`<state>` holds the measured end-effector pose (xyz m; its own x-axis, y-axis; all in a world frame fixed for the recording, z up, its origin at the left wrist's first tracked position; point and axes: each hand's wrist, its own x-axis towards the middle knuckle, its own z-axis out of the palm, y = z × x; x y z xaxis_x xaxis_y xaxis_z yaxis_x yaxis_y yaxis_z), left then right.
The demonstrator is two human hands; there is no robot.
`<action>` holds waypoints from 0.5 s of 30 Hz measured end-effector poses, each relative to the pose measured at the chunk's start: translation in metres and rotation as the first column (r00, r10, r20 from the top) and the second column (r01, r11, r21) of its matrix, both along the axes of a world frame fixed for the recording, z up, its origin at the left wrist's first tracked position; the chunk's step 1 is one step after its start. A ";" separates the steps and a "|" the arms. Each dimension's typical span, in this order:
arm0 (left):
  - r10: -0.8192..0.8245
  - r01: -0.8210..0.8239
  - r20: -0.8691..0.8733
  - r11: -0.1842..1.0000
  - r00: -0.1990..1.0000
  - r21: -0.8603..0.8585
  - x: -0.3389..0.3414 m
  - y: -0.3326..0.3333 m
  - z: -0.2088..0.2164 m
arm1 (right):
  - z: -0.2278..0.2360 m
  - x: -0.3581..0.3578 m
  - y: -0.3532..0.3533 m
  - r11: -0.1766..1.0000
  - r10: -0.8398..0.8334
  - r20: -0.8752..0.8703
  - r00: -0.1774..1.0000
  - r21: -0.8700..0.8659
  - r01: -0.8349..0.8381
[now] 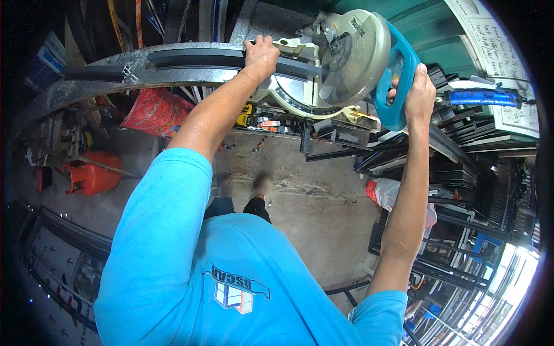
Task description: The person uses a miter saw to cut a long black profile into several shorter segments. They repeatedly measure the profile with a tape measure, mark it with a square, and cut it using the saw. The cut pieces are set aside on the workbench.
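Observation:
My left hand (261,57) is closed over a long dark grey metal profile (196,58), pressing it against the fence of a mitre saw. The profile lies along the bench (147,78), its right end beside the saw blade's guard (360,55). My right hand (419,95) is wrapped round the saw's teal loop handle (411,55), at the right of the saw head. The head looks lowered near the profile's end; the guard hides the blade and the exact point of contact. Another dark profile piece (92,73) lies farther left on the bench.
Below the bench are a red plastic sack (154,112) and a yellow tape measure (246,117). A red gas cylinder (98,173) stands on the floor at left. Dark profile offcuts (450,135), a blue tool (483,98) and a white-and-red bag (389,193) are at right.

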<state>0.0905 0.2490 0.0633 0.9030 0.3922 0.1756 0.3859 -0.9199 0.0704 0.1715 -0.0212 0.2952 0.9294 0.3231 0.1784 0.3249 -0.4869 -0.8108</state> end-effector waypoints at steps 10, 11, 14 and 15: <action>-0.012 0.012 0.009 1.000 1.000 0.012 0.000 0.001 0.000 | 0.002 0.002 0.000 1.000 -0.010 0.027 1.000 -0.004 0.010; -0.020 0.020 0.017 1.000 1.000 0.010 -0.001 0.002 -0.001 | 0.001 0.000 0.000 1.000 -0.011 0.027 1.000 -0.004 0.012; -0.005 0.005 0.017 1.000 1.000 0.020 0.000 0.001 -0.001 | -0.002 -0.003 0.001 1.000 -0.014 0.031 0.999 -0.005 0.014; 0.004 -0.005 0.013 1.000 1.000 0.025 0.001 0.000 -0.001 | -0.003 -0.004 0.000 1.000 -0.018 0.036 0.999 -0.009 0.018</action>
